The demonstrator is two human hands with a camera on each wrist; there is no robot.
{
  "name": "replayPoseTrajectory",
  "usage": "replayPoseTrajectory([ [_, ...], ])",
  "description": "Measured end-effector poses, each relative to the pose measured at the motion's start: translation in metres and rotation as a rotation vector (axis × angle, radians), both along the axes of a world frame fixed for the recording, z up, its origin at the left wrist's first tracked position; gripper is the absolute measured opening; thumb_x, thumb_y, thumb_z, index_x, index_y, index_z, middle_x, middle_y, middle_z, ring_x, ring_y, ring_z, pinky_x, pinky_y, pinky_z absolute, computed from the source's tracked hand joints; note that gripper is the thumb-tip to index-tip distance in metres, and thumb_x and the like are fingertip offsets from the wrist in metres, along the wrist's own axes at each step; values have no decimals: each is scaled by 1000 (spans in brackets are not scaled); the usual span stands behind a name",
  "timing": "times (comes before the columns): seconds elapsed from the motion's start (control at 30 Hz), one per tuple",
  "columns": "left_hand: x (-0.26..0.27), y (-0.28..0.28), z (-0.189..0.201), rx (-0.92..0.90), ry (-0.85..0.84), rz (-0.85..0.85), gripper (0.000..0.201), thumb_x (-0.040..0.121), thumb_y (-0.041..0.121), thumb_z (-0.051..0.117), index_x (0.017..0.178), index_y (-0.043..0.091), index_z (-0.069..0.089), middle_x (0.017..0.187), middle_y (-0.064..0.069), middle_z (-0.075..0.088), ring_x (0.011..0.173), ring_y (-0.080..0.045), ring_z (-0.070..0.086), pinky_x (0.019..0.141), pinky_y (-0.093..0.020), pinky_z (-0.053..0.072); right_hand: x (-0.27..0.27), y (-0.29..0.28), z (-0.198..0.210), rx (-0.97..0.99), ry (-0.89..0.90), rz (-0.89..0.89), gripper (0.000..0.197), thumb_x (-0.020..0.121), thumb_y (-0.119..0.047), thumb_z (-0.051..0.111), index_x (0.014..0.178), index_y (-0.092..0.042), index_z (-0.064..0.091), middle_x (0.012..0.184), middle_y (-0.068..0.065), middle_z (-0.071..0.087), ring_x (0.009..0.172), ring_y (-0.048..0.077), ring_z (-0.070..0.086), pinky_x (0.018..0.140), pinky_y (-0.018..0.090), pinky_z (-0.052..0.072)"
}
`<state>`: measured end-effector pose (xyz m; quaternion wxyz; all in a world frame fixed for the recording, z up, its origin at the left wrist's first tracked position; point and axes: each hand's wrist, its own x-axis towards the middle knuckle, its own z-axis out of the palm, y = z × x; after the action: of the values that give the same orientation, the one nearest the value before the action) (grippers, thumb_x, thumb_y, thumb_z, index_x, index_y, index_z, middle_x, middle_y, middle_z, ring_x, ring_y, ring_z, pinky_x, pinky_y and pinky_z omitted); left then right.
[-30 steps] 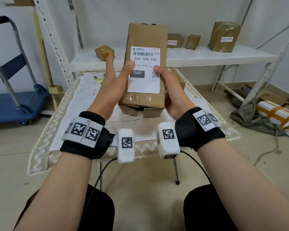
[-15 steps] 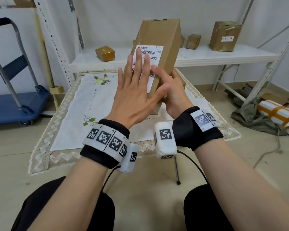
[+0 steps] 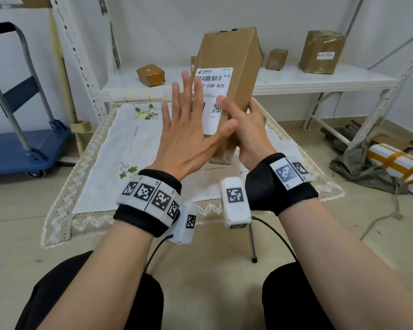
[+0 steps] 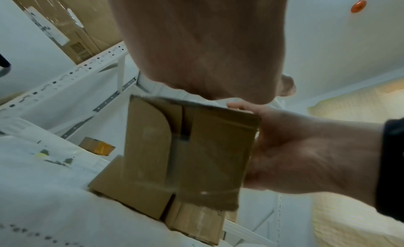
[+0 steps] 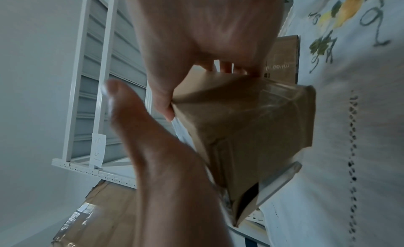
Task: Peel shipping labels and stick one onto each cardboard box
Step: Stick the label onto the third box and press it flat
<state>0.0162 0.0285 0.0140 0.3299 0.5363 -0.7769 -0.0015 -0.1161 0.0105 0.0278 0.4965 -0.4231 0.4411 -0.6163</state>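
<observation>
A tall cardboard box stands upright in the air above the table, its labelled face turned to the left. My right hand grips its lower right side, thumb on the front edge. A white shipping label with a barcode and a QR code is stuck on that face. My left hand lies flat with straight, spread fingers over the label's left part, hiding some print. From below, the left wrist view shows the taped bottom of the box and the right hand around it. The right wrist view shows the box blurred.
A small table under a white lace cloth holds another cardboard box behind the held one. The white shelf beyond carries small boxes and a bigger taped one. A blue trolley stands left, a wrapped bundle lies right.
Both hands held the box with thumbs on the label. The box has since turned its labelled face leftward in the right hand, and the left hand went flat onto the label and slid left.
</observation>
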Motion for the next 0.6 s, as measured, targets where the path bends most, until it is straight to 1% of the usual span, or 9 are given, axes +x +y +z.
replayPoseTrajectory([
  [0.07, -5, 2, 0, -5, 2, -24, 110, 78, 91, 0, 161, 22, -17, 168, -1, -26, 155, -20, -24, 124, -48, -16, 0, 0, 1, -7, -8, 20, 66, 65, -41, 86, 123, -22, 60, 120, 3, 72, 103, 21, 73, 93, 45, 59],
  [0.2, 3, -7, -5, 54, 69, -19, 111, 73, 92, -7, 161, 25, -16, 168, 3, -25, 155, -19, -22, 125, -52, -12, -7, 1, 3, -6, 21, 36, 57, 74, -36, 84, 123, -23, 59, 111, -4, 76, 102, 17, 74, 97, 46, 57],
  [0.3, 14, -13, -7, 117, 108, 14, 115, 71, 95, -7, 161, 25, -17, 168, 3, -26, 155, -20, -22, 125, -55, -11, -13, 3, 5, -8, 41, 39, 54, 79, -34, 82, 126, -22, 58, 111, -6, 77, 101, 15, 74, 95, 43, 58],
  [0.37, 19, -13, -6, 135, 123, 34, 110, 75, 92, -2, 161, 25, -17, 168, 3, -27, 156, -21, -22, 125, -57, -10, -14, 6, 5, -10, 54, 46, 50, 82, -32, 81, 126, -21, 59, 111, -5, 77, 101, 15, 74, 93, 41, 58],
  [0.43, 20, -12, -3, 123, 132, 25, 108, 76, 92, -3, 161, 27, -16, 168, 3, -26, 156, -22, -21, 124, -57, -11, -14, 8, 4, -1, 68, 54, 49, 83, -32, 81, 126, -21, 59, 111, -4, 77, 101, 16, 74, 93, 41, 58],
  [0.47, 19, -11, -1, 108, 134, 8, 110, 74, 93, -5, 161, 27, -15, 168, 2, -26, 156, -22, -20, 124, -56, -12, -14, 8, 3, 2, 76, 56, 50, 83, -31, 81, 126, -21, 60, 111, -4, 77, 100, 15, 74, 91, 39, 59],
  [0.53, 17, -10, 2, 63, 122, -24, 111, 72, 94, -7, 162, 28, -14, 168, 2, -25, 156, -22, -20, 123, -54, -13, -12, 10, 1, 3, 102, 70, 51, 83, -30, 81, 128, -21, 60, 112, -4, 77, 98, 13, 75, 83, 33, 59],
  [0.57, 15, -9, 2, 43, 108, -30, 109, 73, 93, -7, 162, 29, -13, 169, 2, -25, 156, -22, -21, 123, -54, -13, -10, 11, 0, 6, 118, 83, 51, 84, -31, 80, 129, -22, 60, 112, -4, 76, 98, 12, 74, 80, 31, 58],
  [0.6, 14, -9, 2, 28, 91, -31, 107, 75, 91, -6, 162, 29, -12, 169, 1, -24, 156, -22, -21, 123, -55, -12, -8, 11, -1, 8, 128, 100, 50, 84, -31, 80, 129, -24, 59, 113, -5, 76, 99, 11, 74, 80, 29, 58],
])
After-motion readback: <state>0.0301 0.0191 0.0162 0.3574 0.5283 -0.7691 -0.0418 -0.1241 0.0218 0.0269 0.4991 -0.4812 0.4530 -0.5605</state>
